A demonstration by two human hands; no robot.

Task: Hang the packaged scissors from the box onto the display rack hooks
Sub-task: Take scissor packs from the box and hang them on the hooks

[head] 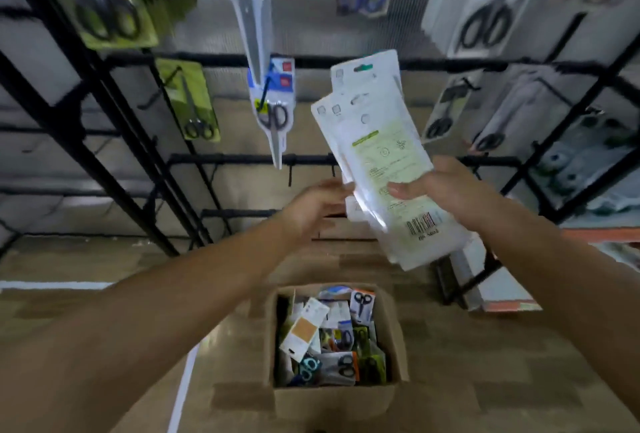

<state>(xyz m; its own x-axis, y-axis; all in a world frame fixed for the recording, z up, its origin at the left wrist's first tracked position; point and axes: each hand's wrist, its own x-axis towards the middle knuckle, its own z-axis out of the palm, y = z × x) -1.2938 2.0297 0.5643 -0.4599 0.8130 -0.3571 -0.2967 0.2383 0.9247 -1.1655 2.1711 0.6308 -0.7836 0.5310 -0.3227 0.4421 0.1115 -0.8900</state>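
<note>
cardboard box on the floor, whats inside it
The cardboard box holds a jumble of packaged scissors, fronts and backs mixed. Lower layers and the box bottom are covered.
</note>
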